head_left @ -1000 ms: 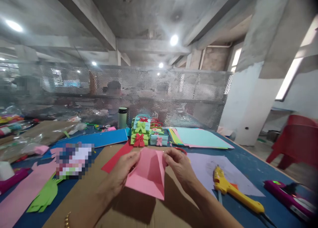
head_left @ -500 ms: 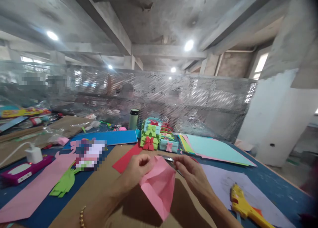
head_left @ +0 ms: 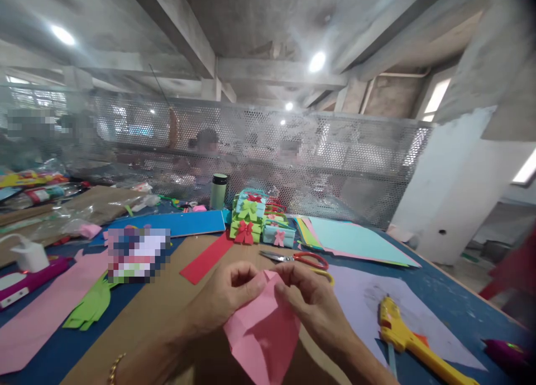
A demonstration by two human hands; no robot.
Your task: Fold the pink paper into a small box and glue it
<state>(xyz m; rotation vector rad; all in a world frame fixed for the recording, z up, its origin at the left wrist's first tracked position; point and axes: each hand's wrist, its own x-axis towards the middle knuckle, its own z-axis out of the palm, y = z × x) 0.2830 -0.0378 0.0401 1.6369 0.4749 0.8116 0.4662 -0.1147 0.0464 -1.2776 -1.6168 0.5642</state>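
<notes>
A folded piece of pink paper [head_left: 263, 329] hangs between my two hands, above a brown cardboard sheet [head_left: 167, 318]. My left hand [head_left: 234, 290] pinches its upper left edge between thumb and fingers. At the upper right edge, my right hand [head_left: 310, 295] is closed on the same paper, its thumb near the top fold. Just beyond the hands lie scissors [head_left: 293, 257] with red and yellow handles. A red paper strip [head_left: 207, 256] rests on the cardboard to the left of them.
Small paper bags with bows [head_left: 247, 217] are stacked behind the scissors, beside a green bottle [head_left: 218, 192]. Coloured sheets [head_left: 360, 239] lie at the back right. A yellow glue gun [head_left: 402, 334] rests on lilac paper [head_left: 435, 329]. Pink paper [head_left: 54, 307] and green cut-outs [head_left: 92, 304] are left.
My right hand has come in from beside the scissors and now grips the pink paper's top right edge. The scissors show more fully. The whole view has shifted slightly.
</notes>
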